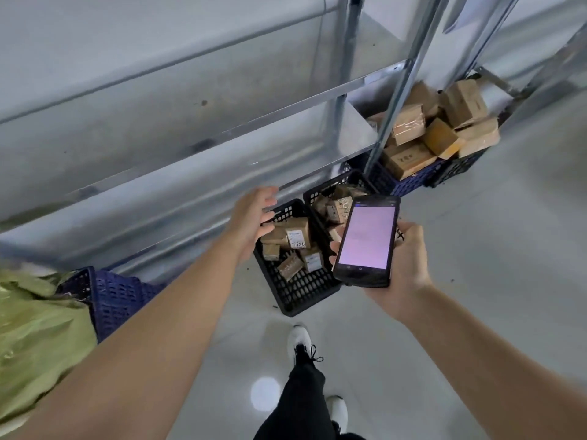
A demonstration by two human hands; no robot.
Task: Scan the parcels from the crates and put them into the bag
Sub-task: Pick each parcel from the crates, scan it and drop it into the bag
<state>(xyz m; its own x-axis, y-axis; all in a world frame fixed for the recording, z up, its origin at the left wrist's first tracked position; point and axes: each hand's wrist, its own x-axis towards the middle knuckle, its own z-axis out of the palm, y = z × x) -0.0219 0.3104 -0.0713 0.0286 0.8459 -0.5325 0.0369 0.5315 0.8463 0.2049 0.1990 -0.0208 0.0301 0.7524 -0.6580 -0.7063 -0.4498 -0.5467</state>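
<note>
Black plastic lattice crates, two, side by side on the pale floor: near crate holds about six small brown cardboard parcels, one marked 7786; far crate partly hidden behind a black handheld scanner. Scanner: long axis upright, screen facing the camera, gripped in the right hand. Left hand: fingers spread, over the near crate's parcels, holding nothing. Blue crate heaped with larger boxes, under metal shelving. Green bag, cut off at left.
</note>
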